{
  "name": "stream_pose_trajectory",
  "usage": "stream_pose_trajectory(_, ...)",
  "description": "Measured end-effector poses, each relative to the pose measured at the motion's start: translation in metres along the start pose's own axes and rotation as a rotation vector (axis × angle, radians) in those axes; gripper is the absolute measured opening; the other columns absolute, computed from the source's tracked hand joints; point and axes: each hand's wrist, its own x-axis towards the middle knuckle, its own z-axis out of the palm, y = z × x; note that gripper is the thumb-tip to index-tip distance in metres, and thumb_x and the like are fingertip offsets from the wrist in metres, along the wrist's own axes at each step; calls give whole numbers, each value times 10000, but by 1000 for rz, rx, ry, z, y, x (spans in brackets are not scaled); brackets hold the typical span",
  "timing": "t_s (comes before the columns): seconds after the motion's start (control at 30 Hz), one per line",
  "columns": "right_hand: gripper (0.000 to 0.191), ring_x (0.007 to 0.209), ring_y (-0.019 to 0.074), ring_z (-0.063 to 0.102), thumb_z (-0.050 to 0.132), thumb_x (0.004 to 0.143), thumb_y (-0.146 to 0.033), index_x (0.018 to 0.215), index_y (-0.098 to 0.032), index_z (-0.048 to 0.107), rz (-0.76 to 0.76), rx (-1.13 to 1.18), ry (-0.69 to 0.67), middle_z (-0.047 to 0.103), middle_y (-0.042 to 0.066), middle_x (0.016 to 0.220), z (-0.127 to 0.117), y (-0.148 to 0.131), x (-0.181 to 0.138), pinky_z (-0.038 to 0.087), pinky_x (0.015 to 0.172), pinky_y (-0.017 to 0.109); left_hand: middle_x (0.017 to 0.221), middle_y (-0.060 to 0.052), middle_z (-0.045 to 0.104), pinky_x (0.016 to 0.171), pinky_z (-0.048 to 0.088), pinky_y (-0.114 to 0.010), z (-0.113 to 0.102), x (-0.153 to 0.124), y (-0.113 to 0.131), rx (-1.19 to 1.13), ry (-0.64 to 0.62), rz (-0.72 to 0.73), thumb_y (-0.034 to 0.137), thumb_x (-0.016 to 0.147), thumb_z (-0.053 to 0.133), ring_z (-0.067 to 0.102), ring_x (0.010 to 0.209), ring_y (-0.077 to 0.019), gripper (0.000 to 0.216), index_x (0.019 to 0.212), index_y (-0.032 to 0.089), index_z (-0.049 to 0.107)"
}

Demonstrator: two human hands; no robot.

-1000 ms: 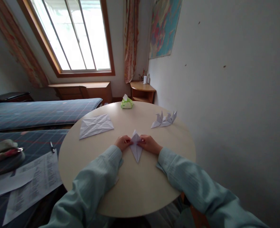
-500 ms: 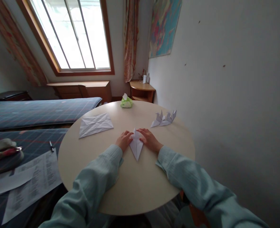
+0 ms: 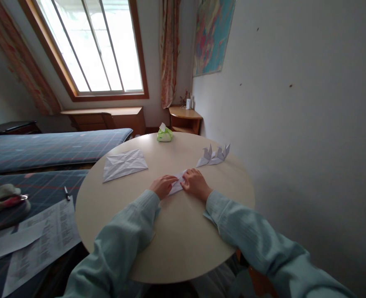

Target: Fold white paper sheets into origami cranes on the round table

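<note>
A folded piece of white paper point(image 3: 176, 188) lies slanted on the round table point(image 3: 183, 244), partly covered by my fingers. My left hand point(image 3: 163, 186) holds its left part, with the fingers laid across the upper edge. On the other side my right hand point(image 3: 196, 184) has its fingers bent and closed on the paper's upper right end. The thumbs come close together over the middle. Just beyond my right hand stand two folded paper birds point(image 3: 208, 154) with pointed tails.
A creased white sheet point(image 3: 125, 164) lies flat at the table's left. A green tissue pack point(image 3: 164, 133) sits at the far edge. Left of the table, a plaid-covered bed point(image 3: 46, 182) bears printed papers point(image 3: 46, 236), a pen point(image 3: 66, 193) and a pouch point(image 3: 6, 203). A wall point(image 3: 310, 157) rises on the right.
The folded paper has turned from pointing straight toward me to lying slanted, its near tip swung left. My right fingers have curled more over it; my left fingers reach further across.
</note>
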Motion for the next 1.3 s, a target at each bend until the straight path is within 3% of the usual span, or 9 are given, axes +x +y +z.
stream_pose_trajectory(0.1, 237, 869, 249, 474, 557, 704, -358, 756, -128, 579, 64, -27, 19, 558, 146, 829, -3, 0, 0, 359, 782, 372, 1086, -56, 591, 910, 399, -330, 6, 0, -1, -53, -74, 30, 73, 706, 435, 525, 1013, -183, 384, 1038, 183, 593)
stream_pose_trajectory(0.2, 160, 839, 219, 488, 543, 724, -301, 699, -145, 568, 37, 56, 65, 561, 111, 802, -3, 5, -1, 380, 769, 344, 1110, -43, 577, 958, 363, -352, 12, 1, -10, -148, -92, 28, -16, 665, 390, 486, 1080, -184, 463, 1036, 170, 595)
stream_pose_trajectory(0.3, 121, 920, 185, 496, 555, 721, -230, 811, -157, 584, -85, 265, 99, 571, 85, 952, 0, 12, -1, 389, 822, 314, 1081, -35, 592, 959, 370, -364, 16, 1, -19, -262, -35, 0, -65, 616, 353, 493, 1075, -179, 514, 985, 173, 622)
stream_pose_trajectory(0.4, 269, 993, 167, 498, 577, 714, -249, 974, -180, 572, -209, 453, -7, 573, 65, 1044, 6, 16, -1, 386, 872, 308, 1034, -44, 616, 937, 393, -372, 18, 1, -22, -340, 36, -32, -50, 619, 368, 527, 1033, -187, 457, 902, 165, 655)
stream_pose_trajectory(0.53, 309, 1016, 167, 509, 582, 715, -283, 1011, -195, 579, -198, 539, -76, 592, 60, 1052, 12, 19, -1, 377, 902, 320, 974, -35, 644, 919, 406, -348, 17, 0, -20, -394, 93, -74, 3, 660, 400, 569, 967, -171, 360, 832, 171, 669)
stream_pose_trajectory(0.7, 268, 1015, 170, 518, 583, 713, -305, 956, -196, 610, -151, 568, -83, 602, 58, 1042, 10, 18, -1, 384, 894, 319, 952, -60, 651, 875, 431, -302, 13, -2, -13, -370, 101, -71, 167, 703, 506, 582, 933, -165, 213, 849, 157, 661)
stream_pose_trajectory(0.83, 233, 990, 171, 532, 578, 713, -327, 899, -195, 622, -108, 585, -85, 606, 56, 1030, 9, 17, -1, 393, 872, 317, 974, -79, 642, 868, 429, -316, 13, -2, -14, -410, 77, -112, 315, 669, 596, 582, 930, -185, 246, 842, 152, 661)
stream_pose_trajectory(1.13, 104, 859, 150, 556, 548, 747, -251, 759, -180, 622, -69, 549, -29, 637, 44, 905, 9, 13, 3, 411, 795, 290, 932, -56, 656, 836, 438, -288, 12, 1, -17, -437, 76, -167, 282, 737, 514, 588, 896, -168, 212, 820, 151, 658)
stream_pose_trajectory(1.3, 119, 844, 151, 527, 560, 741, -204, 841, -177, 616, -70, 404, 2, 621, 49, 866, 12, 9, 6, 405, 781, 287, 885, -22, 659, 740, 462, -246, 16, 4, -16, -286, 122, -189, 210, 749, 491, 596, 779, -136, 216, 908, 196, 635)
